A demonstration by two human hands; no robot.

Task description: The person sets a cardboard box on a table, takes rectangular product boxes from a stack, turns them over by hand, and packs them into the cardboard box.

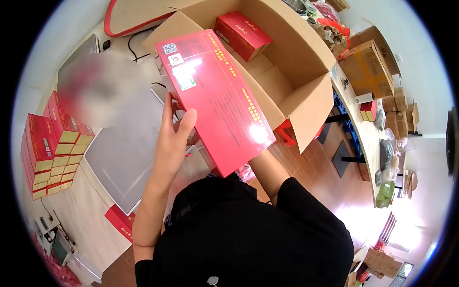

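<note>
A large red box (215, 100) with yellow lettering, a code square and a pale label is held up in front of me, tilted. My left hand (176, 129) grips its left side, thumb near the edge and the other fingers partly hidden. My right forearm (270, 172) reaches under the box; that hand is hidden behind it. Just beyond stands an open cardboard carton (306, 91), its flaps spread. Inside the carton, a similar red box (243, 33) lies against the far side.
Red and gold boxes (52, 148) are stacked on the left table (88, 225). A grey board (119, 158) lies there, a blurred patch over its upper part. Another red box (119, 221) rests at the table edge. Cartons (368, 69) and bags stand on the right-hand table.
</note>
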